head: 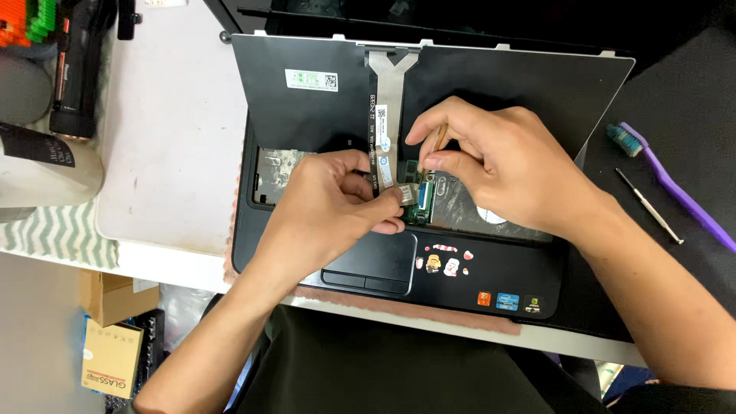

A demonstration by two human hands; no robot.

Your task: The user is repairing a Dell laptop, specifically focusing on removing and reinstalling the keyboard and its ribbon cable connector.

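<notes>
One black plastic laptop base (pixel 399 268) lies before me, its detached black keyboard panel (pixel 322 100) tilted up behind. One flat grey ribbon cable (pixel 386 115) runs lengthwise from the panel toward me. My left hand (pixel 330 211) pinches its lower end at the green connector board (pixel 422 201); my right hand (pixel 506 165) grips a thin tan stick (pixel 440 138) pointing down there.
</notes>
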